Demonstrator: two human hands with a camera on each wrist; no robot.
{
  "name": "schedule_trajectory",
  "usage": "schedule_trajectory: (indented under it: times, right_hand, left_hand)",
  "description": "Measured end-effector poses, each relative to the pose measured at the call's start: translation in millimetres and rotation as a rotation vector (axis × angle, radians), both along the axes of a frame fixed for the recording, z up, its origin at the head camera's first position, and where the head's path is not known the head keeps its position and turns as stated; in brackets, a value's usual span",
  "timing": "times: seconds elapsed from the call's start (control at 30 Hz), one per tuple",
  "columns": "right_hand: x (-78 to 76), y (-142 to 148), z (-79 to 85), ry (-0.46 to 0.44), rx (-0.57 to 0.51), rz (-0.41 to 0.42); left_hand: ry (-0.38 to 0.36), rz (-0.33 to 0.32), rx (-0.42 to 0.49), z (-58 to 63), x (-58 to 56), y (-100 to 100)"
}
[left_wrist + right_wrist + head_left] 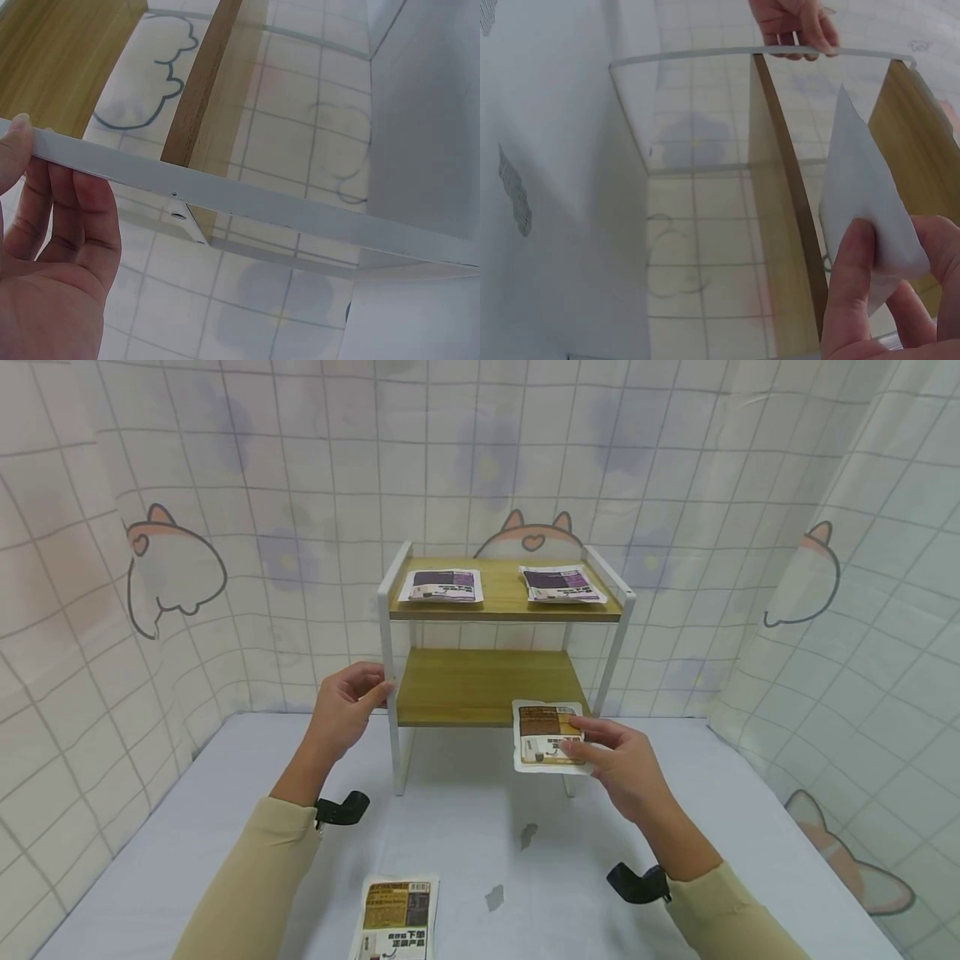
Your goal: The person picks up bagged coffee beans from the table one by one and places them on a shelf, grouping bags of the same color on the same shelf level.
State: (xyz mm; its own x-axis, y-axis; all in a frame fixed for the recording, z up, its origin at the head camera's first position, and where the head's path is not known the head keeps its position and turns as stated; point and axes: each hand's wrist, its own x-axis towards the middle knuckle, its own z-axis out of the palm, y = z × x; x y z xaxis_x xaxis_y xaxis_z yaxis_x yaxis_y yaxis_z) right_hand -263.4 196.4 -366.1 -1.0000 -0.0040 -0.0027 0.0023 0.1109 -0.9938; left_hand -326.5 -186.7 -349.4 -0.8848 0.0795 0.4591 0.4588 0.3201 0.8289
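A two-tier shelf with white metal sides and wooden boards (487, 681) stands on the table. My left hand (347, 706) grips its left upright (390, 652), thumb on one side and fingers curled behind, as the left wrist view shows. In my right hand (618, 760) a flat packet (547, 727) with a brown-and-white label is pinched by the edge, in front of the lower board's right front corner. From the right wrist view the packet's plain pale back (862, 187) faces the camera. Two purple-labelled packets, one left (442, 586) and one right (562, 584), lie on the top board.
Another brown-and-white packet (397, 918) lies on the white tabletop (450, 827) near the front edge of view. Two small grey patches (495, 897) mark the cloth. A checked curtain (315, 468) with cartoon animals hangs behind and at both sides.
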Motion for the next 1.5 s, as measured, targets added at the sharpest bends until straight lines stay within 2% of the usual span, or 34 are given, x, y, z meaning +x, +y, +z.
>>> schedule_trajectory:
  times: [0.47, 0.9, 1.5]
  right_hand:
    - [-4.2, -1.5, 5.5, -0.023, 0.033, 0.014]
    - [-10.7, -1.2, 4.3, 0.000, 0.068, 0.025]
    - [-21.8, -5.7, 3.9, 0.055, 0.093, -0.027]
  left_hand:
    - [-0.008, 0.004, 0.000, 0.1, 0.9, 0.9]
    - [0.009, -0.012, 0.005, 1.4, 1.4, 0.4]
    - [-0.006, -0.013, 0.007, 1.0, 0.8, 0.6]
